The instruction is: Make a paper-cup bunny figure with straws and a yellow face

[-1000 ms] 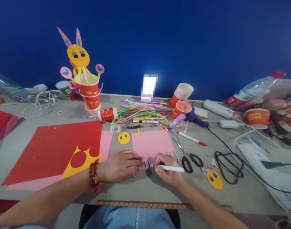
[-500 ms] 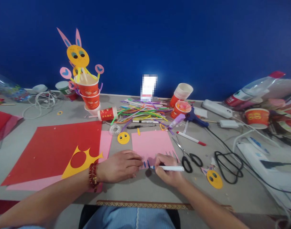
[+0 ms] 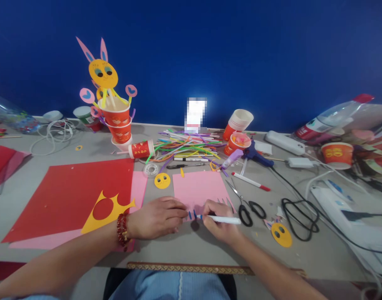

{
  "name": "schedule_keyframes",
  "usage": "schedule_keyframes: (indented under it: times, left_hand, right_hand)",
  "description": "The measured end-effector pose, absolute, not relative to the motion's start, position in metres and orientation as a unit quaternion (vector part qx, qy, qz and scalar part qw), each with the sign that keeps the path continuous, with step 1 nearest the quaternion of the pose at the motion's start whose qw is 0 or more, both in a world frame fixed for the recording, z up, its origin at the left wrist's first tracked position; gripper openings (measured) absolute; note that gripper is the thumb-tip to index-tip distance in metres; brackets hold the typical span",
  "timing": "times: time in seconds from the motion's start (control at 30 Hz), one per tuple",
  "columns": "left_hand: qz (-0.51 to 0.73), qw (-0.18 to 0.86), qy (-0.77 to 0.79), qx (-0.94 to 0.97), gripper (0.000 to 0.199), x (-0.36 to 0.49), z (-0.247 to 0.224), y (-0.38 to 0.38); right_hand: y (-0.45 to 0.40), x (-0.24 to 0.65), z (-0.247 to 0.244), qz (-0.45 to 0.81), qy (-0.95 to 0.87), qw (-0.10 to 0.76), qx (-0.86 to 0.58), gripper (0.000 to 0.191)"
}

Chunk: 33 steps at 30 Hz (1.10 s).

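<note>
My right hand [image 3: 220, 221] is closed around a white marker [image 3: 224, 219] with a blue tip. The tip points left, close to blue marks [image 3: 192, 214] near the lower edge of a pink paper sheet [image 3: 199, 187]. Spiky cuts run along that sheet's lower right side. My left hand [image 3: 159, 217], with red beads at the wrist, lies flat with its fingers over the sheet's lower left corner. Above it rests a yellow paper face [image 3: 162, 181]. Scissors [image 3: 243, 204] with black handles lie to the right of the pink sheet.
Red paper [image 3: 84, 179] with a yellow offcut [image 3: 95, 221] covers the left side. A paper rabbit [image 3: 103, 74] stands in stacked cups [image 3: 119, 125]. Colourful pipe cleaners [image 3: 191, 146] are heaped at the back. A blue glue gun [image 3: 258, 157] trails a black cable [image 3: 299, 216] on the right.
The marker has tilted slightly and its tip has shifted a little to the right of the blue marks. My left hand stays in place.
</note>
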<state>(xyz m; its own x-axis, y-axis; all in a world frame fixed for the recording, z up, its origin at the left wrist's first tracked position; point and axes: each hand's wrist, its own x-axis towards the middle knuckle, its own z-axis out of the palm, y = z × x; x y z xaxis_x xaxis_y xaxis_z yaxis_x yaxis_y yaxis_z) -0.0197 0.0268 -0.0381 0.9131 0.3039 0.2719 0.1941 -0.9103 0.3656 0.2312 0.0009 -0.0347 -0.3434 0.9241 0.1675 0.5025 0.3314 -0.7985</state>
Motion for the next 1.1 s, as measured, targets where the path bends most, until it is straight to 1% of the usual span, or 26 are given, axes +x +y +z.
schedule_keyframes:
  times: [0.73, 1.1]
  left_hand:
    - [0.161, 0.160, 0.129, 0.965, 0.018, -0.0194, -0.0364, 0.0272]
    - [0.171, 0.160, 0.130, 0.963, 0.017, -0.0189, -0.0348, 0.0275]
  right_hand:
    - [0.0010, 0.2319, -0.0341, 0.332, -0.755, 0.318, -0.468, 0.015]
    - [0.0002, 0.2321, -0.0344, 0.348, -0.737, 0.338, -0.470, 0.016]
